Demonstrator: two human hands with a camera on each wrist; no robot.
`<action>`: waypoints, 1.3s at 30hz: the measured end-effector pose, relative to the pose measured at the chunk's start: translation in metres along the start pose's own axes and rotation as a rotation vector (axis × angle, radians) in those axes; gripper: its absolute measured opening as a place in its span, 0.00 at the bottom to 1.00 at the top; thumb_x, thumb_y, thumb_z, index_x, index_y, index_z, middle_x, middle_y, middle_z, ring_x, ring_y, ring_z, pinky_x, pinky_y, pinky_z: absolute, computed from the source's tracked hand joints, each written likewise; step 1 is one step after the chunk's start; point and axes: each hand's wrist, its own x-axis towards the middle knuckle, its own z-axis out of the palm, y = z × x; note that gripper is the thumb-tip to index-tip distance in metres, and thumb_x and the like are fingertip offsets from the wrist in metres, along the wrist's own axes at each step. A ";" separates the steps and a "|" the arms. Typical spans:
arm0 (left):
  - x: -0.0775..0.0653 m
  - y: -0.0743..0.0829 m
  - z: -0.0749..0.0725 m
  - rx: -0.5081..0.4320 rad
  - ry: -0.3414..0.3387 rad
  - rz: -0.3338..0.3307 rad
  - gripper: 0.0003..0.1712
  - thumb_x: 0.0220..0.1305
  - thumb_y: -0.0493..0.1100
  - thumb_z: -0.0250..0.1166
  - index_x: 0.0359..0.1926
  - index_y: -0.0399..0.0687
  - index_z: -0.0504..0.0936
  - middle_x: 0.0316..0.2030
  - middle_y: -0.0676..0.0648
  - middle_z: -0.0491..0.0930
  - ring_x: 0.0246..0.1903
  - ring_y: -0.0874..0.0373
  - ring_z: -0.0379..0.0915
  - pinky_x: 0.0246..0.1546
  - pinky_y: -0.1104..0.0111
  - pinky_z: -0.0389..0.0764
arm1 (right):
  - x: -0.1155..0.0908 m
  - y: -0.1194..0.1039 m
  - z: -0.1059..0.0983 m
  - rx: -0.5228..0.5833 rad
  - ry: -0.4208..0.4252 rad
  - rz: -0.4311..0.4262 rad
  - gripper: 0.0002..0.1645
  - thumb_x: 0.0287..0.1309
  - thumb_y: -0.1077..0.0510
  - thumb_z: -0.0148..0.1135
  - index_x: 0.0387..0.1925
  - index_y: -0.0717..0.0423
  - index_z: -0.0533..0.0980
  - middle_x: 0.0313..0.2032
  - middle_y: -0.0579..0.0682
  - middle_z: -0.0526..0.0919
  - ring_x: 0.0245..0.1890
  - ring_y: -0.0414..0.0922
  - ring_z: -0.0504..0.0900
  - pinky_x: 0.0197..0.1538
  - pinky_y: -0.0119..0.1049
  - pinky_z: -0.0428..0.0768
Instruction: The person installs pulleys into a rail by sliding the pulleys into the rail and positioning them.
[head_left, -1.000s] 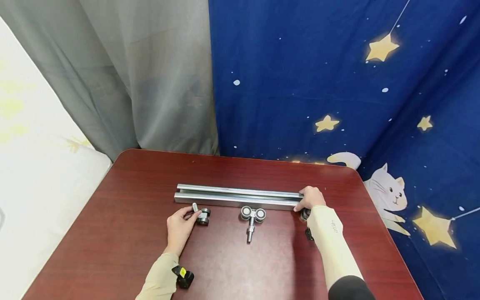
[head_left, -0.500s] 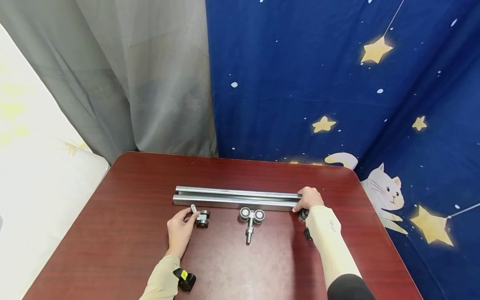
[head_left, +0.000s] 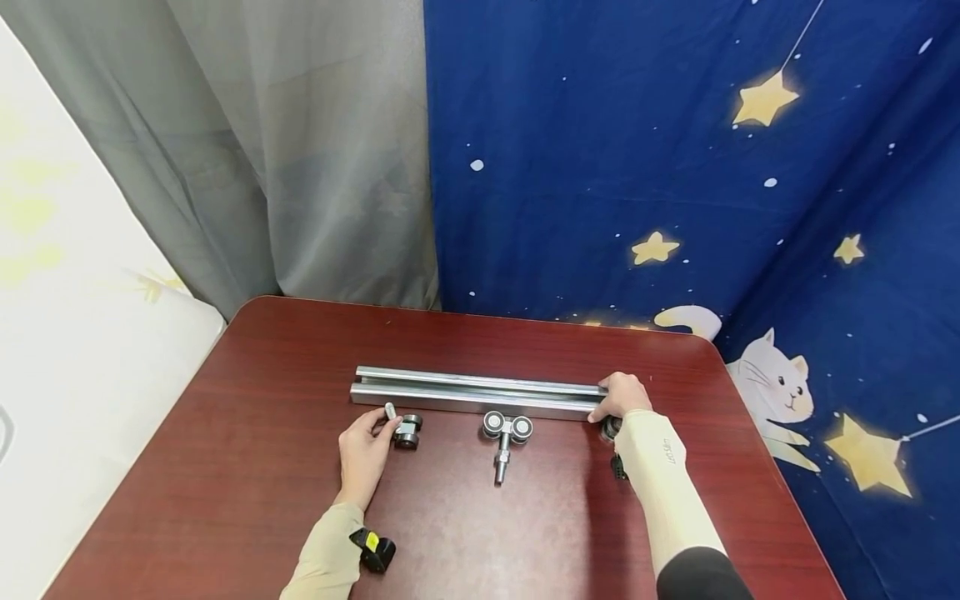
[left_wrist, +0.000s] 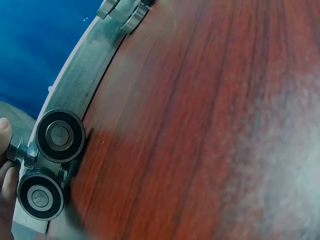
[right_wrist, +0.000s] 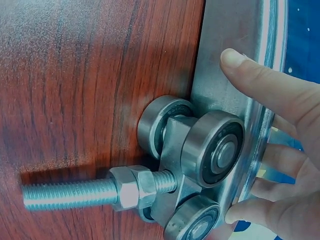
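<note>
A: Closest to us, a black device (head_left: pixel 377 552) sits on the left sleeve, and ahead of it is the left hand (head_left: pixel 364 454). What's it got?

B: A pinch! Thumb and fingers nearly together, with the stem of the left trolley (head_left: pixel 407 433) between them, its tip poking up above the fingertips. The wheels point right, near the rail's left end; can't tell whether they touch the table (head_left: pixel 480 533).

A: And centre stage?

B: The middle trolley (head_left: pixel 502 443) lies on the table, two wheels towards the rail, bolt towards us. Over right, the right trolley (right_wrist: pixel 172 145) lies close beside the rail, partly under the sleeve in the head view.

A: Now the rail (head_left: pixel 472 396), lengthwise across the table!

B: Its right end is in the right hand (head_left: pixel 625 397): digits parted by the rail's width, thumb on the near face, fingers curled round the other side.

A: Beyond, curtains: grey (head_left: pixel 337 167) left, starry blue (head_left: pixel 562 208) right.
</note>
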 end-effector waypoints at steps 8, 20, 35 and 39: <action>0.005 0.002 -0.003 -0.003 0.011 0.002 0.09 0.47 0.35 0.70 0.32 0.37 0.83 0.28 0.43 0.83 0.24 0.54 0.80 0.22 0.83 0.74 | 0.000 0.004 -0.003 -0.010 0.001 -0.012 0.44 0.25 0.54 0.79 0.51 0.65 0.74 0.49 0.63 0.77 0.50 0.61 0.72 0.50 0.52 0.73; 0.009 0.000 -0.021 0.081 0.070 0.068 0.09 0.46 0.35 0.71 0.31 0.38 0.83 0.28 0.43 0.83 0.24 0.55 0.79 0.24 0.81 0.75 | -0.002 0.009 -0.004 -0.002 -0.009 -0.013 0.45 0.25 0.53 0.79 0.51 0.67 0.73 0.49 0.64 0.76 0.50 0.62 0.72 0.51 0.52 0.72; 0.022 -0.016 -0.056 0.173 0.165 0.070 0.10 0.45 0.33 0.71 0.31 0.35 0.82 0.25 0.42 0.81 0.23 0.54 0.77 0.25 0.87 0.68 | 0.001 0.004 -0.001 0.004 0.006 -0.033 0.45 0.24 0.54 0.79 0.50 0.67 0.74 0.49 0.64 0.77 0.50 0.62 0.72 0.50 0.52 0.73; 0.024 -0.021 -0.062 0.189 0.197 0.043 0.09 0.46 0.33 0.71 0.31 0.35 0.82 0.25 0.42 0.81 0.24 0.60 0.76 0.25 0.89 0.66 | 0.001 0.002 0.000 -0.008 -0.002 -0.030 0.44 0.24 0.54 0.79 0.50 0.67 0.74 0.49 0.64 0.76 0.50 0.62 0.72 0.50 0.52 0.72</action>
